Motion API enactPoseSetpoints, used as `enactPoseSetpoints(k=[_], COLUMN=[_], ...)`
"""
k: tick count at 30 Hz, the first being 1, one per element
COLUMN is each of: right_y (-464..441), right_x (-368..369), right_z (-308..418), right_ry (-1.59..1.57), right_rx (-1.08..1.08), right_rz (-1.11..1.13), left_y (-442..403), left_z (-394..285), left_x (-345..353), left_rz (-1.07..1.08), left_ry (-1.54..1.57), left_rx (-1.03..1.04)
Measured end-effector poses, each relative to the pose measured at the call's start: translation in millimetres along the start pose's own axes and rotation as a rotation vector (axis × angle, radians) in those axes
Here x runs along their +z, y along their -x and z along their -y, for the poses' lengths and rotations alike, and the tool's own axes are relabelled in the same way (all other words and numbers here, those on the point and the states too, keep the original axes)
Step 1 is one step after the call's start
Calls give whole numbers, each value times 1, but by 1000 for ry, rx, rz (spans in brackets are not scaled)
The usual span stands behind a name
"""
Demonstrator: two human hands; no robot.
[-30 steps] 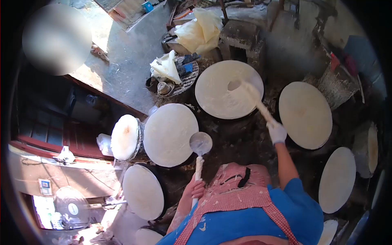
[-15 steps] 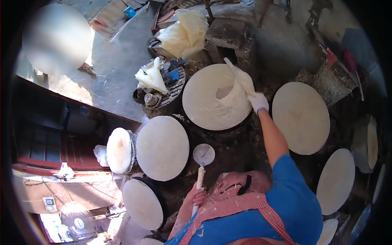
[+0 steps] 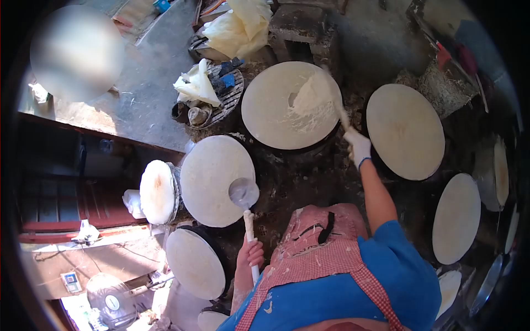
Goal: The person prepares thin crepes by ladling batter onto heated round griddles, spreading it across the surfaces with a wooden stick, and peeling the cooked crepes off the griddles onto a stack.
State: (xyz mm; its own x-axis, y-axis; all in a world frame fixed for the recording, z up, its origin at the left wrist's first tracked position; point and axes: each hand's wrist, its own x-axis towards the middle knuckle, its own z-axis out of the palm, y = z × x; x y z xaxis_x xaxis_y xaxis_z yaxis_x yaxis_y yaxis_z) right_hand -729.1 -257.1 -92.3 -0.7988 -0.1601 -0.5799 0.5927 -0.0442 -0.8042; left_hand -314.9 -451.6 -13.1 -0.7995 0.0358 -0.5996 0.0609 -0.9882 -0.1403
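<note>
My left hand (image 3: pixel 251 254) is closed around the pale, wrapped handle of a ladle (image 3: pixel 244 193), whose round bowl hangs over the edge of the left griddle (image 3: pixel 212 182). In a white glove, my right hand (image 3: pixel 359 148) grips a long, pale batter spreader (image 3: pixel 343 113), blurred by motion. It reaches over the right side of the middle griddle (image 3: pixel 265 110). Pale batter (image 3: pixel 317 99) coats that griddle and looks wetter and rippled beside the spreader. A small grey gap shows in the coating left of the wet patch.
More round griddles stand around me: one at right (image 3: pixel 406 132), another farther right (image 3: pixel 456 220), one at lower left (image 3: pixel 194 262). A pale-topped round stack (image 3: pixel 157 193) is at left. Beyond are a grate (image 3: pixel 229 99) with scraps, yellowish plastic (image 3: pixel 240 30) and a fan (image 3: pixel 112 300).
The spreader has swung toward the griddle's right edge, and the grey gap in the batter has shrunk. My left hand and ladle have shifted left, over the left griddle. The view has tilted slightly.
</note>
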Motion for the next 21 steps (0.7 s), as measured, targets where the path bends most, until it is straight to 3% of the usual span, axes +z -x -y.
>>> enactPoseSetpoints(k=[1, 3, 5, 7, 8, 9, 11, 12, 14, 15, 17, 20, 21], right_y=[10, 31, 39, 21, -12, -26, -73, -78, -68, -69, -46, -17, -19], right_x=[11, 38, 40, 25, 13, 4, -2, 4, 13, 15, 15, -10, -22], right_z=[-7, -41, -52, -47, -57, -40, -18, -2, 24, 18, 10, 14, 14], right_ry=[27, -49, 64, 286, 292, 338, 639, 620, 1201, 1291, 1342, 1504, 1512], right_rx=[129, 42, 15, -208, -478, -523, -808, -818, -688, -747, -862, -868, -907], right_rz=[-6, 138, 217, 134, 104, 61, -320, -334, -277, -215, -148, 8, -39], left_y=[0, -8, -14, -15, -16, -18, -23, -25, -34, -41, -55, -93, -106], left_z=[-7, -8, -8, -5, -5, -7, -12, -12, -13, -15, -23, -48, -55], left_x=[-12, 5, 12, 19, 18, 16, 5, 6, 13, 18, 27, 32, 39], left_rz=[26, 61, 118, 112, 149, 188, 212, 180, 136, 107, 68, 63, 70], left_ry=[108, 159, 282, 291, 298, 299, 266, 288, 305, 311, 311, 289, 276], left_rx=[-1, -72, -164, -142, -165, -190, -147, -122, -102, -111, -160, -233, -247])
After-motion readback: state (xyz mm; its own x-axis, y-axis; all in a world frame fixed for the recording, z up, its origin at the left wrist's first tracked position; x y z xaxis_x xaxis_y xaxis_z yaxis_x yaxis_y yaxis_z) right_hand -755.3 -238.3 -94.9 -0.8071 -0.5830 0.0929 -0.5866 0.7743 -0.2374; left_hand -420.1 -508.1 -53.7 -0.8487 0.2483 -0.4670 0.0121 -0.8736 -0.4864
